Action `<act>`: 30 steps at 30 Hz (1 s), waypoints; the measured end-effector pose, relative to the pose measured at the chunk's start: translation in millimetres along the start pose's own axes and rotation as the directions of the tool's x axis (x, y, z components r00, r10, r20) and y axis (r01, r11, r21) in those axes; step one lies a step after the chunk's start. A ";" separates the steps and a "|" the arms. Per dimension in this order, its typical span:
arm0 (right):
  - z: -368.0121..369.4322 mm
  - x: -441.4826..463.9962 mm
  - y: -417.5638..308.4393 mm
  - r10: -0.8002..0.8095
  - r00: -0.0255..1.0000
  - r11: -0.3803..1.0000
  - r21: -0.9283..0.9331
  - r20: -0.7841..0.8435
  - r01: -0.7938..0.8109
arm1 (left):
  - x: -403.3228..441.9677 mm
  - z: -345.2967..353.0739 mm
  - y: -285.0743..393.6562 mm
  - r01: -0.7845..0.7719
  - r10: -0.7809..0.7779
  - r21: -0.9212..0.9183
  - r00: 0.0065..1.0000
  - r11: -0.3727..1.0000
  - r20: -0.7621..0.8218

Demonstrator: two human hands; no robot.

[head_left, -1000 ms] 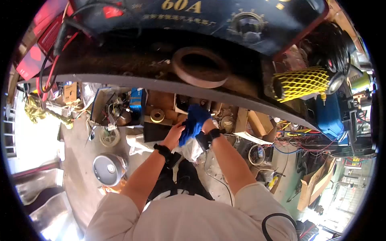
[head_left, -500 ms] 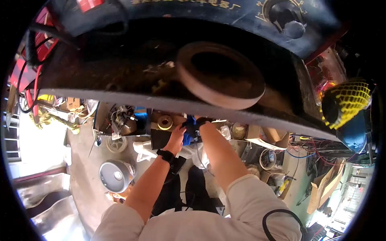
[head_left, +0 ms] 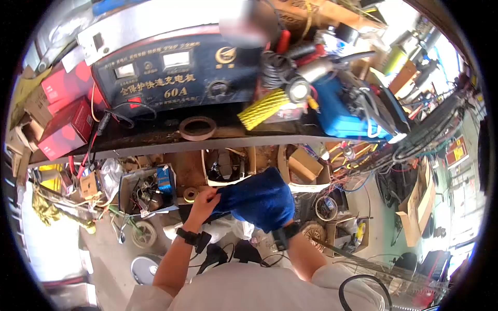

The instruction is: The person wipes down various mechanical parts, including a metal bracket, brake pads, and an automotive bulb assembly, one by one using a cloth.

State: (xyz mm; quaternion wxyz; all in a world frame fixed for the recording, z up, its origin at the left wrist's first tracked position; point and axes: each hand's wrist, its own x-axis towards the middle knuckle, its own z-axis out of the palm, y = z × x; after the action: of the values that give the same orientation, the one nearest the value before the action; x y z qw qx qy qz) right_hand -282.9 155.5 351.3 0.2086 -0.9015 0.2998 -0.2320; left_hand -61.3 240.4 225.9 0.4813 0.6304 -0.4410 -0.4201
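A dark blue cloth (head_left: 262,199) is spread out in front of my body, below the shelf edge. At its left end, my left hand (head_left: 206,201) pinches a corner between closed fingers. The cloth covers my right hand up to the wrist, where a black band shows, so the right fingers are hidden. Another black band is on my left wrist. Just left of my left hand lies a yellowish tape roll (head_left: 190,194). Behind the cloth stands an open box (head_left: 228,179) with dark parts inside.
On the shelf (head_left: 150,151) stand a 60A charger (head_left: 171,75), a brown ring (head_left: 197,128), a yellow-netted cylinder (head_left: 262,110), red boxes (head_left: 66,129) and a blue case (head_left: 337,116). Below are a box of wires (head_left: 148,193) and a cardboard box (head_left: 305,167).
The view has tilted up and back, showing more of the shelf. The blue cloth, bunched between my hands before, is now spread wide over my right hand, and my hands are farther apart.
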 end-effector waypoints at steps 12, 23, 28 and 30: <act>-13.0 -43.4 3.6 0.226 0.937 0.943 0.301 -0.265 -0.142 | 2.2 50.9 269.7 -0.741 0.719 0.165 0.672 0.651 0.178; -41.3 -82.6 3.2 0.101 0.933 0.949 -0.247 -0.345 -0.194 | 66.0 171.5 418.4 -0.915 0.836 0.394 0.285 0.090 0.470; -52.1 -94.8 10.9 0.135 0.897 0.981 -0.068 -0.422 -0.180 | 77.9 235.7 420.4 -0.679 0.744 0.674 0.283 -0.291 0.606; -58.1 -99.5 14.8 0.150 0.885 0.983 -0.031 -0.441 -0.182 | 73.4 245.8 421.5 -0.599 0.746 0.712 0.269 -0.365 0.609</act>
State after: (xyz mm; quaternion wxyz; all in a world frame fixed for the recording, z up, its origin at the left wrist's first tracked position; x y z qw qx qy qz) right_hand -392.0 194.2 361.3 0.1230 -0.8044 0.4229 -0.3986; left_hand -340.8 49.6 585.0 0.1931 0.3877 -0.8327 0.3450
